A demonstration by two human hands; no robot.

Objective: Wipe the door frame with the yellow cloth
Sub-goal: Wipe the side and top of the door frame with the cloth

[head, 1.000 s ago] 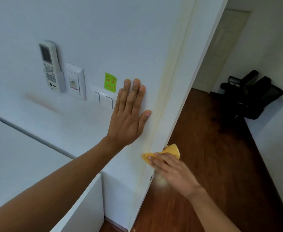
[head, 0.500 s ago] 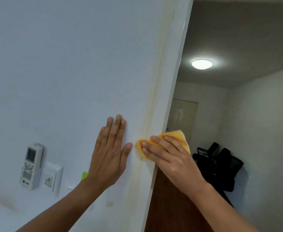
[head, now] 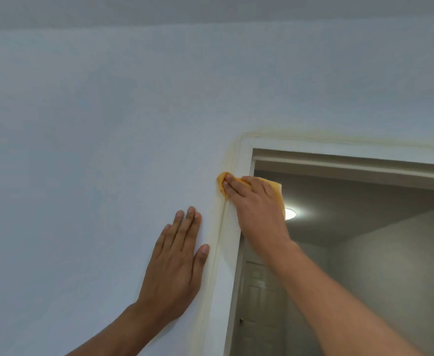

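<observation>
Yellow cloth sits high on the left upright of the door frame, just below the top left corner, pressed against the trim. Starting at the left, the pale wall fills most of the view. The left hand lies flat on it with fingers straight and close together, thumb spread toward the frame and almost touching its edge. A yellowish stain runs along the joint between wall and frame. To the right, the right hand presses the cloth flat under extended fingers, not pinching it. Farther right, through the opening, a round ceiling light glows, and a closed white door stands at the far end
</observation>
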